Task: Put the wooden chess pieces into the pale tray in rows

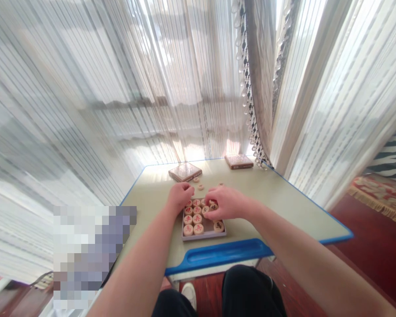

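Note:
An open box [203, 237] on the table holds several round wooden pieces with red or black characters. Red-marked pieces [198, 229] fill its left columns, and a black-marked piece [218, 226] lies at its lower right corner. My left hand [180, 197] rests at the box's upper left corner, fingers curled; what they hold, if anything, is hidden. Over the box's right side, my right hand [227, 203] has its thumb and fingers around a black-marked piece [213, 207]. Beyond the box lie loose pieces [200, 187], and one more sits behind my right hand.
The pale table [270, 198] has a blue edge and a blue tray groove [226, 253] in front. A flat box lid [185, 171] and another flat box [239, 161] lie at the back. Sheer curtains hang behind; a pixelated area covers the lower left.

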The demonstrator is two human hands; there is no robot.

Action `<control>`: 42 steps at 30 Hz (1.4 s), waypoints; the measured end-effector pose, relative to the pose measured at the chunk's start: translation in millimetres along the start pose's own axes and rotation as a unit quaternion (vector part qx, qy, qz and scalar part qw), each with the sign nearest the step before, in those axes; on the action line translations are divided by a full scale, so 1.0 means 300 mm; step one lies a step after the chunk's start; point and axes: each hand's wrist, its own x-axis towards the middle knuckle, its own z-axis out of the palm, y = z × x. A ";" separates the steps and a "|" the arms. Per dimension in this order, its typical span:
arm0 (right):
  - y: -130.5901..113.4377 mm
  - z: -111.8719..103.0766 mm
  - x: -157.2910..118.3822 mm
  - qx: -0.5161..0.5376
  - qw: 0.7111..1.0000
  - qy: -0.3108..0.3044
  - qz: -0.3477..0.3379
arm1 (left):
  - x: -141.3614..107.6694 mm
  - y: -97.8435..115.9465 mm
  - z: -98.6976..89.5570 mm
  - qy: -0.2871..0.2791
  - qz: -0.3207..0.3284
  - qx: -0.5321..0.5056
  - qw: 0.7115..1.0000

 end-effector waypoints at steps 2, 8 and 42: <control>-0.005 0.010 0.002 -0.016 1.000 -0.002 0.004 | 0.001 0.000 0.000 -0.003 0.008 0.008 1.000; 0.001 0.022 0.006 -0.033 0.999 -0.001 0.009 | -0.001 -0.003 0.005 0.000 0.011 0.024 1.000; 0.184 -0.022 0.007 -0.134 0.956 -0.026 0.259 | 0.000 -0.025 0.018 -0.012 0.042 0.015 0.999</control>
